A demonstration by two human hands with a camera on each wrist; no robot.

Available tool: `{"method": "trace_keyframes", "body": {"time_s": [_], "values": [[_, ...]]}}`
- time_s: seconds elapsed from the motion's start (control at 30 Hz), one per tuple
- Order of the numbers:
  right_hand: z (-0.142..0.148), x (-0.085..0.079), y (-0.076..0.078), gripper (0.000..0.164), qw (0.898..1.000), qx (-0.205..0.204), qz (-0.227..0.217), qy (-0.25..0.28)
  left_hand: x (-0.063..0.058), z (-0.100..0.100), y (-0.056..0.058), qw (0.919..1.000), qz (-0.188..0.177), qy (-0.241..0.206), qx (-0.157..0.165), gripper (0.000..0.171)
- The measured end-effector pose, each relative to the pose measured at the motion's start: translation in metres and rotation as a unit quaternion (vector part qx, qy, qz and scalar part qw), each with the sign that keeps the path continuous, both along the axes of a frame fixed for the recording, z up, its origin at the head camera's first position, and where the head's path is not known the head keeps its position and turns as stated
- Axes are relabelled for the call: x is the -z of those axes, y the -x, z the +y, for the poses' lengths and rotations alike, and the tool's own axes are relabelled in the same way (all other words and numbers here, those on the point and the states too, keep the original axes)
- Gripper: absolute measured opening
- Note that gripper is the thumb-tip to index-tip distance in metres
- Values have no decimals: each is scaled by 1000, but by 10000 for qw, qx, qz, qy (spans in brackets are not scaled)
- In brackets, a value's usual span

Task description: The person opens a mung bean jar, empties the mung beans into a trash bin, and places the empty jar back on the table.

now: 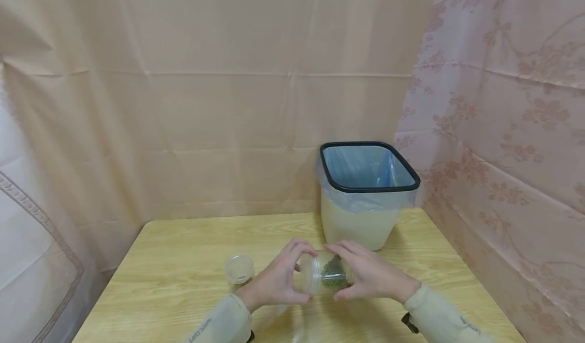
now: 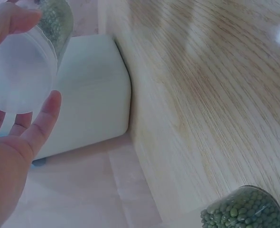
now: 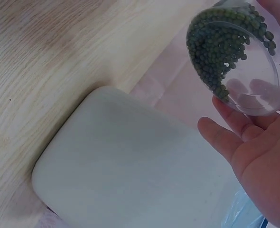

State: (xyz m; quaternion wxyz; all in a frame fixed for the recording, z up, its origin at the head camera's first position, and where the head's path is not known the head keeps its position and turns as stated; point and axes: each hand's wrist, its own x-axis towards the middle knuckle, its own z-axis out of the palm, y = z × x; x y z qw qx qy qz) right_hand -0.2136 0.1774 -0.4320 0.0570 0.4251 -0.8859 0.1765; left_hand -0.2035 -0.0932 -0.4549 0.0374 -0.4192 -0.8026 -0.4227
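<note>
A clear plastic jar (image 1: 334, 274) with green beans inside is held on its side over the table, its whitish lid (image 2: 19, 71) facing left. My left hand (image 1: 281, 279) grips the lid end, thumb on one edge and fingers spread along the opposite one. Around the base end curls my right hand (image 1: 370, 274). Through the clear bottom in the right wrist view, the green beans (image 3: 216, 52) lie heaped to one side. A second jar (image 1: 239, 269) of green beans stands on the table, left of my left hand.
Behind my right hand stands a pale trash bin (image 1: 356, 226) with a black rim (image 1: 324, 168) and a bluish liner bag (image 1: 361, 163). The wood-grain table (image 1: 183, 262) ends at a beige curtain (image 1: 205, 130); a floral curtain (image 1: 512, 130) hangs at the right.
</note>
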Motion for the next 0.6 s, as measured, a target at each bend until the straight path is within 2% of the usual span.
{"method": "trace_keyframes", "body": {"time_s": [0.6], "values": [[-3, 9, 0, 97, 9995, -7, 272, 161, 4, -1, 3, 9999, -39, 136, -57, 81]]}}
